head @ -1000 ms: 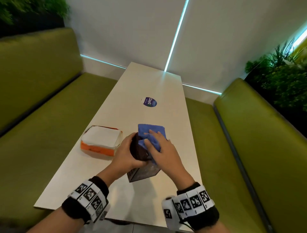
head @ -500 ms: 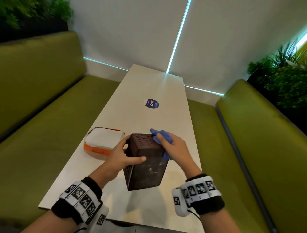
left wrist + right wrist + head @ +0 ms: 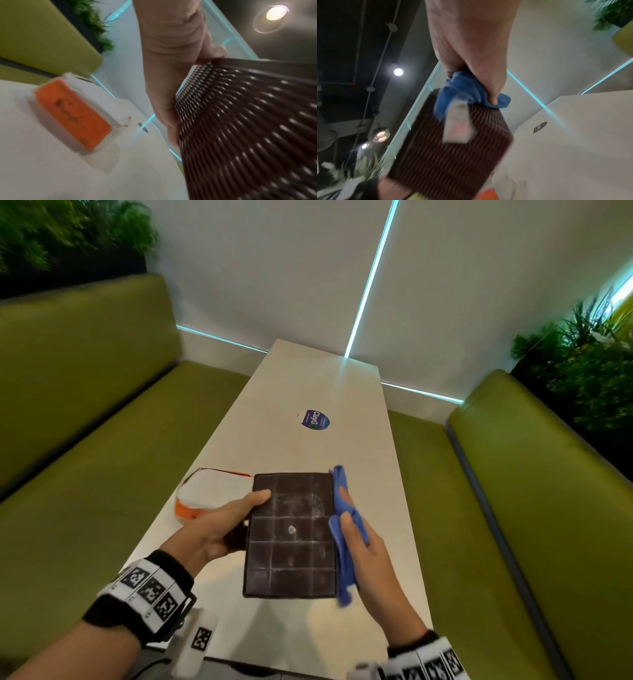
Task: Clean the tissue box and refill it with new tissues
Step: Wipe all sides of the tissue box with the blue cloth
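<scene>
The dark brown woven tissue box (image 3: 291,535) is lifted above the table with its gridded, dusty underside facing up at me. My left hand (image 3: 226,525) grips its left side, thumb on the upturned face; the woven wall (image 3: 248,128) fills the left wrist view. My right hand (image 3: 356,542) holds a blue cloth (image 3: 342,508) pressed against the box's right side, and the right wrist view shows the cloth (image 3: 462,86) bunched under the fingers against the box (image 3: 445,155). An orange-and-white pack of tissues (image 3: 209,496) lies on the table to the left.
The long white table (image 3: 308,392) runs away from me to the wall, with a round blue sticker (image 3: 317,419) at its middle. Green bench seats (image 3: 102,474) flank it on both sides. Plants stand behind the backrests.
The box has been turned over and raised so its underside faces up. The cloth has moved from the box's top to its right side.
</scene>
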`<state>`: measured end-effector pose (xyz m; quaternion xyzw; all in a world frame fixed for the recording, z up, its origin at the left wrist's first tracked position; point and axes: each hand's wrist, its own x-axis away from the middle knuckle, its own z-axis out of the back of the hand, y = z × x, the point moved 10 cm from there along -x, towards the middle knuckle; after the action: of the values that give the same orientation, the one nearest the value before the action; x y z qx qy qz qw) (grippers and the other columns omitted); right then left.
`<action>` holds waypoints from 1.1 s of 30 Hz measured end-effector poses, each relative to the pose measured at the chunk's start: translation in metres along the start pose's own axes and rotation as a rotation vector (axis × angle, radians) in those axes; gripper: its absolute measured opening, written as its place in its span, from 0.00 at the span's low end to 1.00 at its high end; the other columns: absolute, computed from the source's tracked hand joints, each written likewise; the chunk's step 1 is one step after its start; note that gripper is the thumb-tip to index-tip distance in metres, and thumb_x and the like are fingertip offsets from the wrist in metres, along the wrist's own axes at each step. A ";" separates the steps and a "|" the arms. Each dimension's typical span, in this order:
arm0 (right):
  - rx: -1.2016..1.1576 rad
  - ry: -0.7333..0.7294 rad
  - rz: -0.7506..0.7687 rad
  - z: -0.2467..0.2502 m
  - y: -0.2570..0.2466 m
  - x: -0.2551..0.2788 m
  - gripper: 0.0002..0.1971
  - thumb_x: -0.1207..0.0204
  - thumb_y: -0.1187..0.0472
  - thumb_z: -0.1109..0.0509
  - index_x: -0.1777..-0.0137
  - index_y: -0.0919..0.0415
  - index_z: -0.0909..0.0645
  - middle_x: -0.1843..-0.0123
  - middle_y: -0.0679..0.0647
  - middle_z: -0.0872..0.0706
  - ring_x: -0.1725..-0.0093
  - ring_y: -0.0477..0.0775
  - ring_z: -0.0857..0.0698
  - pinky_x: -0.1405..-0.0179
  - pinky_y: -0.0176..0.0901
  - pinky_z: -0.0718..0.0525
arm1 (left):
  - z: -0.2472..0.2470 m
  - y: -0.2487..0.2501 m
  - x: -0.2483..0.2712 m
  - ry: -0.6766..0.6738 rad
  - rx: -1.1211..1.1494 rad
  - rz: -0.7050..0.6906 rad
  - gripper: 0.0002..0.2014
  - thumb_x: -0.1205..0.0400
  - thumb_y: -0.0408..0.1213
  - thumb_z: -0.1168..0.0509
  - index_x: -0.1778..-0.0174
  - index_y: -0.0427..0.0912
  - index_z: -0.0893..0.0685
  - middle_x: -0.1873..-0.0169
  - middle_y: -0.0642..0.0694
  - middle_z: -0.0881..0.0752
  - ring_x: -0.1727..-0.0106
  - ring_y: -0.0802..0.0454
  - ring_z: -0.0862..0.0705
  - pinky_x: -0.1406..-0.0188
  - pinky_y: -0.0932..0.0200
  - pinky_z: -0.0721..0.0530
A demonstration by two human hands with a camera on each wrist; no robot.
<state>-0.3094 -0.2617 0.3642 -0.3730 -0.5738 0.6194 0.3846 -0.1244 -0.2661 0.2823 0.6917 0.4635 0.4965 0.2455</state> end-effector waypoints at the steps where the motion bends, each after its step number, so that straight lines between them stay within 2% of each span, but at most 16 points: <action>1: -0.023 0.041 -0.004 0.007 -0.003 -0.009 0.22 0.23 0.41 0.41 0.28 0.35 0.28 0.32 0.44 0.16 0.36 0.45 0.15 0.35 0.47 0.16 | -0.008 -0.003 0.001 -0.012 -0.033 0.016 0.27 0.37 0.52 0.26 0.46 0.39 0.16 0.53 0.38 0.09 0.54 0.43 0.10 0.52 0.48 0.11; 3: -0.076 0.088 -0.023 0.019 -0.004 -0.024 0.23 0.25 0.39 0.41 0.29 0.35 0.27 0.33 0.52 0.14 0.39 0.50 0.13 0.38 0.52 0.14 | -0.016 -0.007 0.002 -0.001 -0.042 0.022 0.27 0.34 0.51 0.26 0.44 0.39 0.16 0.46 0.35 0.11 0.47 0.39 0.12 0.43 0.43 0.14; 6: -0.093 0.018 -0.032 0.015 0.005 -0.028 0.22 0.18 0.42 0.42 0.24 0.37 0.30 0.30 0.52 0.17 0.36 0.54 0.14 0.37 0.56 0.17 | -0.009 -0.002 -0.003 0.070 0.097 -0.043 0.25 0.35 0.51 0.25 0.47 0.40 0.13 0.44 0.34 0.12 0.49 0.39 0.12 0.46 0.44 0.13; 8: -0.114 -0.022 -0.055 0.009 0.020 -0.022 0.25 0.21 0.39 0.39 0.24 0.40 0.29 0.35 0.60 0.14 0.56 0.54 0.12 0.53 0.49 0.14 | 0.002 0.003 -0.007 0.128 0.241 -0.084 0.22 0.38 0.53 0.23 0.56 0.42 0.10 0.52 0.39 0.13 0.57 0.44 0.15 0.55 0.48 0.15; 10: -0.245 0.008 -0.085 0.007 0.034 -0.019 0.38 0.35 0.31 0.28 0.26 0.46 0.27 0.49 0.72 0.15 0.77 0.51 0.24 0.73 0.40 0.21 | 0.008 0.006 -0.007 0.177 0.302 -0.132 0.18 0.33 0.54 0.25 0.59 0.43 0.12 0.67 0.46 0.12 0.72 0.51 0.17 0.73 0.59 0.17; 11: -0.316 0.033 -0.074 0.006 0.038 -0.019 0.40 0.37 0.32 0.26 0.26 0.45 0.28 0.48 0.69 0.14 0.77 0.50 0.24 0.74 0.39 0.20 | 0.007 0.006 -0.007 0.193 0.325 -0.160 0.15 0.26 0.52 0.28 0.57 0.42 0.15 0.75 0.49 0.14 0.80 0.55 0.19 0.81 0.63 0.20; 13: -0.401 0.113 -0.017 0.010 0.041 -0.022 0.30 0.24 0.43 0.32 0.22 0.43 0.33 0.35 0.55 0.14 0.58 0.50 0.13 0.52 0.50 0.16 | 0.003 -0.002 -0.008 0.215 0.388 -0.190 0.13 0.19 0.49 0.35 0.52 0.41 0.18 0.79 0.50 0.15 0.83 0.57 0.19 0.86 0.64 0.22; 16: -0.460 0.202 -0.035 0.009 0.051 -0.025 0.25 0.18 0.55 0.37 0.21 0.46 0.34 0.30 0.49 0.16 0.34 0.52 0.16 0.32 0.60 0.22 | -0.001 -0.015 -0.009 0.234 0.470 -0.198 0.17 0.19 0.51 0.35 0.46 0.41 0.17 0.63 0.45 0.07 0.57 0.44 0.11 0.65 0.49 0.11; 17: -0.457 0.201 -0.054 0.004 0.057 -0.026 0.26 0.20 0.53 0.36 0.22 0.44 0.33 0.30 0.48 0.16 0.35 0.51 0.15 0.33 0.57 0.20 | -0.002 -0.019 -0.010 0.249 0.492 -0.197 0.16 0.19 0.51 0.34 0.46 0.43 0.17 0.60 0.45 0.07 0.50 0.40 0.12 0.55 0.42 0.11; 19: -0.458 0.190 -0.101 -0.009 0.069 -0.025 0.24 0.23 0.47 0.34 0.26 0.36 0.29 0.35 0.46 0.14 0.50 0.49 0.15 0.43 0.50 0.18 | -0.007 -0.022 -0.011 0.250 0.513 -0.203 0.14 0.19 0.50 0.34 0.44 0.46 0.17 0.52 0.42 0.09 0.43 0.36 0.15 0.44 0.38 0.14; 21: -0.508 0.215 -0.159 -0.011 0.084 -0.021 0.22 0.26 0.44 0.33 0.32 0.32 0.25 0.47 0.49 0.11 0.62 0.51 0.20 0.43 0.58 0.19 | -0.009 -0.025 -0.014 0.246 0.502 -0.198 0.18 0.20 0.50 0.33 0.38 0.45 0.19 0.45 0.39 0.12 0.41 0.35 0.16 0.48 0.42 0.12; 23: -0.540 0.217 -0.209 -0.009 0.094 -0.019 0.21 0.28 0.46 0.30 0.34 0.35 0.23 0.56 0.53 0.11 0.59 0.55 0.19 0.35 0.68 0.23 | -0.006 -0.031 -0.017 0.238 0.468 -0.174 0.26 0.23 0.51 0.31 0.32 0.42 0.22 0.41 0.38 0.13 0.40 0.35 0.16 0.52 0.43 0.11; 25: -0.570 0.202 -0.236 -0.006 0.098 -0.018 0.24 0.29 0.49 0.28 0.31 0.41 0.24 0.47 0.53 0.09 0.47 0.62 0.18 0.31 0.72 0.27 | -0.002 -0.043 -0.022 0.225 0.382 -0.133 0.34 0.29 0.54 0.28 0.28 0.45 0.25 0.36 0.39 0.15 0.38 0.36 0.17 0.44 0.36 0.16; 28: -0.582 0.188 -0.279 0.006 0.106 -0.018 0.26 0.25 0.51 0.31 0.26 0.46 0.28 0.33 0.54 0.14 0.32 0.64 0.19 0.27 0.72 0.31 | -0.001 -0.058 -0.024 0.128 0.176 -0.074 0.45 0.36 0.61 0.25 0.23 0.57 0.34 0.31 0.50 0.19 0.29 0.42 0.24 0.26 0.26 0.38; 30: -0.567 0.167 -0.308 0.020 0.112 -0.017 0.22 0.20 0.52 0.36 0.26 0.46 0.28 0.30 0.54 0.16 0.28 0.64 0.21 0.26 0.73 0.32 | 0.007 -0.061 -0.024 0.053 -0.075 -0.107 0.54 0.40 0.62 0.20 0.22 0.65 0.44 0.24 0.53 0.28 0.22 0.45 0.32 0.21 0.31 0.41; 33: -0.484 0.134 -0.415 0.038 0.130 -0.013 0.18 0.17 0.52 0.38 0.28 0.47 0.27 0.31 0.56 0.16 0.33 0.67 0.21 0.30 0.71 0.27 | 0.029 -0.060 -0.025 0.042 -0.494 -0.133 0.74 0.45 0.56 0.15 0.20 0.66 0.69 0.16 0.56 0.55 0.15 0.50 0.51 0.17 0.39 0.44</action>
<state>-0.3448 -0.2955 0.2374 -0.3686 -0.7416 0.3473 0.4399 -0.1241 -0.2582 0.2117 0.5684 0.3777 0.5917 0.4292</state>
